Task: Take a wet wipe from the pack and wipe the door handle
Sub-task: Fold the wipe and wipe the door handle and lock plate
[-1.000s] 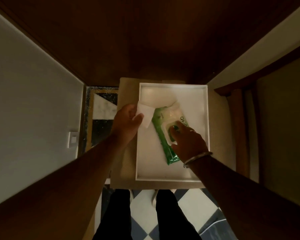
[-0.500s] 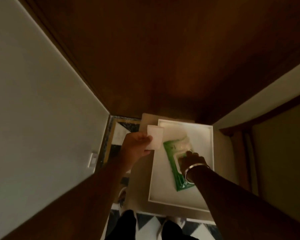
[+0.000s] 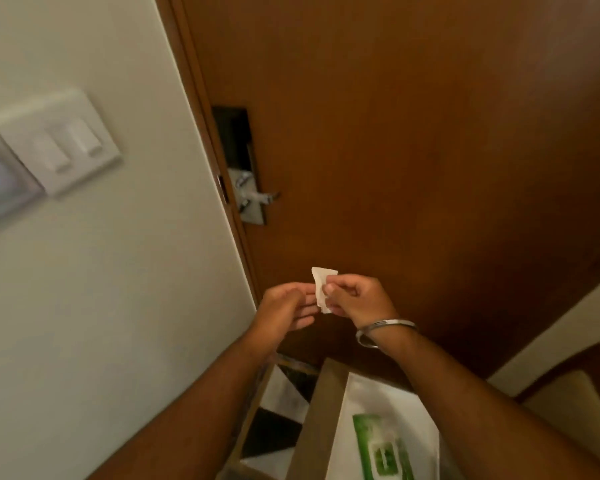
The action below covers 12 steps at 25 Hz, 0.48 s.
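A small folded white wet wipe (image 3: pixel 321 285) is pinched between my two hands in front of the brown wooden door (image 3: pixel 413 133). My right hand (image 3: pixel 357 295), with a metal bangle on the wrist, grips its right side. The fingertips of my left hand (image 3: pixel 286 306) touch its left edge. The silver lever door handle (image 3: pixel 257 196) on its metal plate sits above and left of my hands, well apart from them. The green wipe pack (image 3: pixel 383 448) lies in a white tray (image 3: pixel 352 427) at the bottom.
A cream wall (image 3: pixel 118 306) with a white double light switch (image 3: pixel 61 148) fills the left. A dark lock panel (image 3: pixel 232 136) sits above the handle. The tray rests on a brown stand (image 3: pixel 314 427). A chair (image 3: pixel 565 386) stands at the lower right.
My head has tilted up, bringing the door handle and light switch into view. My right hand left the pack and rose to join my left hand on the wipe.
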Motion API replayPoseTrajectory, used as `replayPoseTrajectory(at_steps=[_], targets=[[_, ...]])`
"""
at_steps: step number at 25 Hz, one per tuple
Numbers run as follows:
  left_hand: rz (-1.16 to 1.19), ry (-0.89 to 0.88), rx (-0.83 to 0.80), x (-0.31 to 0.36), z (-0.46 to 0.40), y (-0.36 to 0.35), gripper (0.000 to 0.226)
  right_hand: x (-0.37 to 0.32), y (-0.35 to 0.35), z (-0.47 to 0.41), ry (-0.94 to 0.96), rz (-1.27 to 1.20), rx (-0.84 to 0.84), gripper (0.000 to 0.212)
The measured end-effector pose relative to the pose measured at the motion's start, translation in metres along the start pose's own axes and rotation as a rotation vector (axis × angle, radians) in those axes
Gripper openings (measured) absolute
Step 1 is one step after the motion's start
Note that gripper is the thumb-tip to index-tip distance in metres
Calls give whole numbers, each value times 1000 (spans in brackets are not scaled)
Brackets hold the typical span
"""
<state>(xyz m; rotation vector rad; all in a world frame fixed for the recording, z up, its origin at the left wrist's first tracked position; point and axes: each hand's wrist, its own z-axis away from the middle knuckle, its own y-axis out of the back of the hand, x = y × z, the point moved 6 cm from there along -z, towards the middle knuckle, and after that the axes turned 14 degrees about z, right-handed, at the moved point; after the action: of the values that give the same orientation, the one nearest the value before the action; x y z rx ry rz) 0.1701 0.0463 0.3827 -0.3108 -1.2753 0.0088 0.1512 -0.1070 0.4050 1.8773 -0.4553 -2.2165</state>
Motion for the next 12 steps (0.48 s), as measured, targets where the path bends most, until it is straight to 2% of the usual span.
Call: replayPoseTrajectory(at_steps=[5,7,12], targets=[[-2,-189,-3,93,-26,6,13,-87,3,-38,96,43,129,17],[-9,-207,-8,115,-44,16,14,-108,-2,-56,87,57,167,18],[-28,-218,-58,163,-92,49,14,-156,-25,-113,68,76,222,3]])
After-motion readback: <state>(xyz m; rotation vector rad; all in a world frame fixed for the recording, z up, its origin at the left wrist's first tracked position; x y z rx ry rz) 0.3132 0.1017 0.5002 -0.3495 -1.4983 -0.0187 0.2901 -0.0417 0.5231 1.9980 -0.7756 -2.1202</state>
